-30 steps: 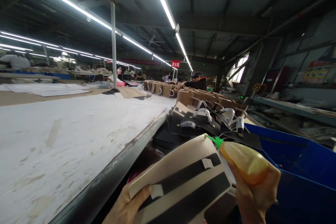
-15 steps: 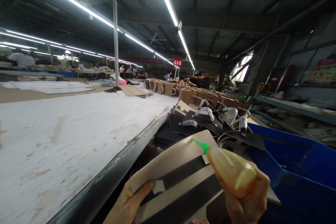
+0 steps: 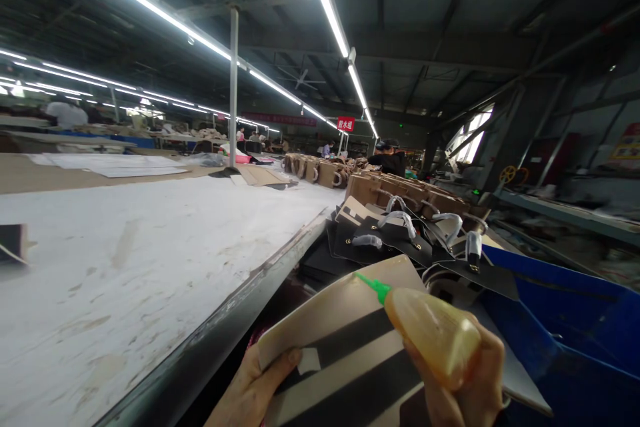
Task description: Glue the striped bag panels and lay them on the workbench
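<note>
My left hand [image 3: 260, 377] grips the lower left corner of a beige bag panel [image 3: 345, 307], its thumb lying on top beside a small white patch. Dark stripes cross the panel, which is tilted up toward me. In my right hand [image 3: 470, 373] is a squeeze bottle [image 3: 430, 330] of amber liquid, probably glue, fingers wrapped round its body. The bottle's green nozzle [image 3: 374, 287] points left, its tip at the panel's upper edge. A shiny wet-looking line runs along that edge. Just beyond lie black bag panels [image 3: 380, 233] with plastic-wrapped handles.
A long white-topped table [image 3: 150, 247] stretches along the left, with a dark object [image 3: 13, 243] at its left edge. Blue bin walls [image 3: 575, 293] stand at the right. Rows of brown bags [image 3: 400, 190] fill the far end, near another person [image 3: 390, 157].
The nozzle tip has moved left along the panel's upper edge. A dark object has come into view at the far left of the table. The camera view has shifted slightly.
</note>
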Demonstrator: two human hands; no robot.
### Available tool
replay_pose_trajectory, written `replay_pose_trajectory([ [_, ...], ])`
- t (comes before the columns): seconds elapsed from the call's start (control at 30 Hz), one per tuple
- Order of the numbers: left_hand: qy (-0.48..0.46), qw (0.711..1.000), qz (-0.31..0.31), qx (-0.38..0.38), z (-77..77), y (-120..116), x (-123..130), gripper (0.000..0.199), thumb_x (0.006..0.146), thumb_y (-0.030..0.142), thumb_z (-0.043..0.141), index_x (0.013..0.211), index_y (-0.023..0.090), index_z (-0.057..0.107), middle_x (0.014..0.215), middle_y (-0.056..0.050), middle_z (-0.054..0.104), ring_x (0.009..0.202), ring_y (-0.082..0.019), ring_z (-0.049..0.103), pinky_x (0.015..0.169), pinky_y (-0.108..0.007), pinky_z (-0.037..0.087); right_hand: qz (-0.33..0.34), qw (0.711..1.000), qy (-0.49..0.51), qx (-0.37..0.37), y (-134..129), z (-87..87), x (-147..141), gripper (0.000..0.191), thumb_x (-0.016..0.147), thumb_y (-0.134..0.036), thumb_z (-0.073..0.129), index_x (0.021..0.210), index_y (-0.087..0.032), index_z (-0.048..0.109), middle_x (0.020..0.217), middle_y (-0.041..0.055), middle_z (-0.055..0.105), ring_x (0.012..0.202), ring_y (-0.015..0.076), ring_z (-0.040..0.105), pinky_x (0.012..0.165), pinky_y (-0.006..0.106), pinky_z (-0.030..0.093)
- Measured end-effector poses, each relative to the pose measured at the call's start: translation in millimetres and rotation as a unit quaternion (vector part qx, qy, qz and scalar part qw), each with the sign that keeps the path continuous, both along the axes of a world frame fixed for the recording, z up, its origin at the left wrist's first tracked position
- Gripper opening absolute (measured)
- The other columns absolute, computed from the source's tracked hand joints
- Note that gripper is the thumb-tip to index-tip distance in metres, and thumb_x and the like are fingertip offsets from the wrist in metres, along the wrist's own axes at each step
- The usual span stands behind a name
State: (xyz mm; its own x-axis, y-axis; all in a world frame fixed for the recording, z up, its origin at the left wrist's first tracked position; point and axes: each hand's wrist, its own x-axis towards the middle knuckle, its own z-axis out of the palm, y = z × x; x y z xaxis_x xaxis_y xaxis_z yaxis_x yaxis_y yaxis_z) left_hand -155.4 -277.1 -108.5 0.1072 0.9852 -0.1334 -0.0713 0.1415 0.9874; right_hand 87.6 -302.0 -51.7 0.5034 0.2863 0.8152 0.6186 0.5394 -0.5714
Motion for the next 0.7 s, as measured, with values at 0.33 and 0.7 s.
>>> replay_pose_trajectory([
  [0.33, -0.029, 1.0, 0.007, 0.001, 3.2, 0.7, 3.0, 0.065, 0.07, 0.064, 0.075, 0.118, 0.02, 0.07, 0.12, -0.008, 0.069, 0.115, -0.032, 0.061, 0.097, -0.037, 0.051, 0.021, 0.998, 0.054, 0.018, -8.2, 4.3, -13.8, 0.051, 0.075, -0.041, 0.077, 0.115, -0.02, 0.056, 0.114, 0.0086, 0.057, 0.102, 0.0244, 0.055, 0.089, 0.037, 0.047],
  [0.7, -0.025, 0.997, 0.067, 0.035, -2.9, 4.7, -4.5, 0.041, 0.062, 0.055, 0.082, 0.09, 0.025, 0.08, 0.111, -0.009, 0.071, 0.124, -0.039, 0.054, 0.113, -0.046, 0.041, -0.104, 0.992, 0.071, -0.022, 17.9, 21.2, 37.2, 0.072, 0.059, -0.051, 0.085, 0.109, -0.011, 0.054, 0.103, 0.0081, 0.051, 0.089, 0.0204, 0.052, 0.076, 0.036, 0.049],
])
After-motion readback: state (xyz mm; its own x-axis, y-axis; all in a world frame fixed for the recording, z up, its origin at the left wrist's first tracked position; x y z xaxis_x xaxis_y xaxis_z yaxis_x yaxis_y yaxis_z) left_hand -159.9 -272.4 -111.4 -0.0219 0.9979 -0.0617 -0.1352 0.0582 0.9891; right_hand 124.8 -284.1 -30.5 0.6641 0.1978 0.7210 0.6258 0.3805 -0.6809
